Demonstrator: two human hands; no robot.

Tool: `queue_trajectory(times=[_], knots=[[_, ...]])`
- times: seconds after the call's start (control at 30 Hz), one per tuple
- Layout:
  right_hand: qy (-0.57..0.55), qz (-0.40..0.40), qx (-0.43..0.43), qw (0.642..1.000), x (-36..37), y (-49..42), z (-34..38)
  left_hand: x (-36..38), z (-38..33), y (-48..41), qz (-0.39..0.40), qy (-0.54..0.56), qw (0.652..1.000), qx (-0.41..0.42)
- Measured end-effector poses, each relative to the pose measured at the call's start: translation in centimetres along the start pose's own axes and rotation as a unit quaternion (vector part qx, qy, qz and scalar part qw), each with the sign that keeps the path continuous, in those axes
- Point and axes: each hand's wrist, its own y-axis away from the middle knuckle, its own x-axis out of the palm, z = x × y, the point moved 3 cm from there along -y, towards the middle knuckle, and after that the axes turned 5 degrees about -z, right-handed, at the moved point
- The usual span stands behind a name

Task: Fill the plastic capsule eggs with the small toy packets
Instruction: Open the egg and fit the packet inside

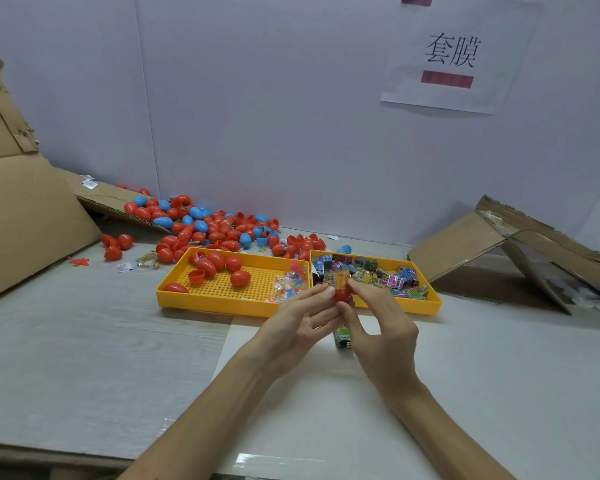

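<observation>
Pinched between both sets of fingertips, just in front of the yellow trays (222, 305): red capsule egg half (342, 295), toy packet (340, 279) poking from its mouth. Likely light, stiff, slick; best gripped round the rim. Left hand (300, 322) and right hand (381, 327) curled inward, forearms converging.

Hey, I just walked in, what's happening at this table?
A person is filling capsule eggs. The left hand and right hand pinch a red egg half, a toy packet poking from its top. More packets fill the right tray; red eggs lie in the left tray, with a pile of eggs behind.
</observation>
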Motion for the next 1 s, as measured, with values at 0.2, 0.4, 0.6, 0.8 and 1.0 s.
queue_trajectory(times=[0.2,0.4,0.6,0.8,1.0], knots=[[-0.006,0.012,0.023,1.0,0.01,-0.2,0.11,-0.06,0.25,0.01,0.008,-0.018,1.0,-0.014],[0.011,0.003,0.008,1.0,-0.04,-0.1,-0.09,-0.03,0.35,0.01,0.011,-0.04,0.999,-0.024],[-0.018,0.017,0.039,0.999,0.03,-0.18,-0.11,-0.05,0.36,-0.01,0.016,-0.044,0.999,-0.02],[-0.047,0.036,0.069,0.996,0.12,-0.39,0.06,-0.05,0.45,0.01,0.026,-0.058,0.998,-0.025],[-0.047,0.041,0.053,0.997,0.13,-0.28,0.04,-0.05,0.51,-0.07,0.017,-0.077,0.997,-0.013]])
